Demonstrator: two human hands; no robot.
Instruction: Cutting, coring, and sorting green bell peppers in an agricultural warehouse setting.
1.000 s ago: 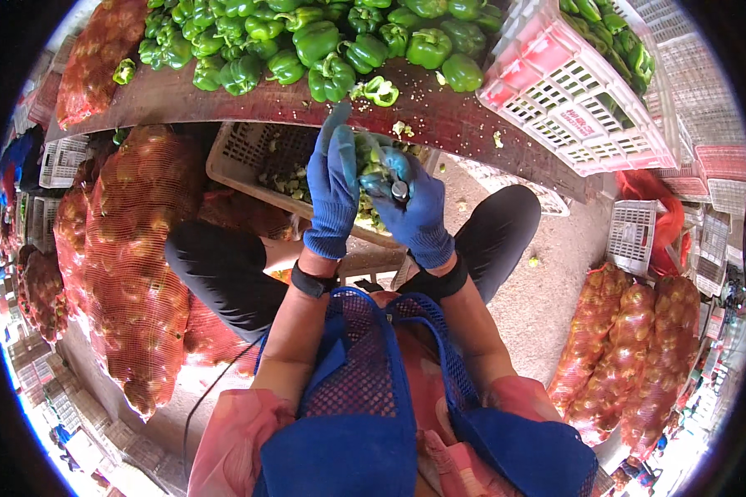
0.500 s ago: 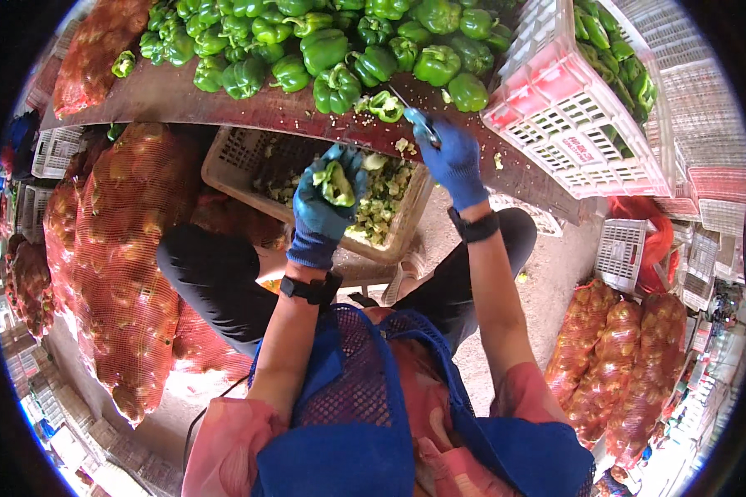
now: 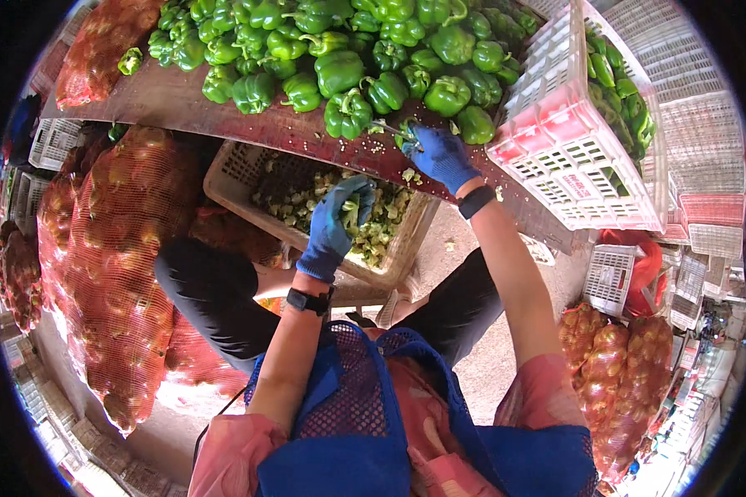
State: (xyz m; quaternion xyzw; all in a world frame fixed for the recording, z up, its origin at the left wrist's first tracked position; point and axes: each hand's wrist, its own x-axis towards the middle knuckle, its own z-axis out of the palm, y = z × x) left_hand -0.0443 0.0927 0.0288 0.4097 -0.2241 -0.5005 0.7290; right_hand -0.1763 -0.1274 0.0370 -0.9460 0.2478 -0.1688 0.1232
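My left hand, in a blue glove, is closed on a green pepper above a beige crate of pepper scraps. My right hand, also gloved in blue, reaches up to the brown table. It touches the near edge of the pile of green peppers, and its fingers curl around what looks like a thin pale tool pointing left. Seeds and bits lie on the table edge by that hand.
A pink and white slatted crate holding more green peppers stands at the right of the table. Red mesh sacks of produce are stacked at my left, more sacks at my right. Empty crates lie on the ground.
The hands were together over the crate. The right hand has since moved up to the pepper pile, while the left stays low over the crate with a pepper.
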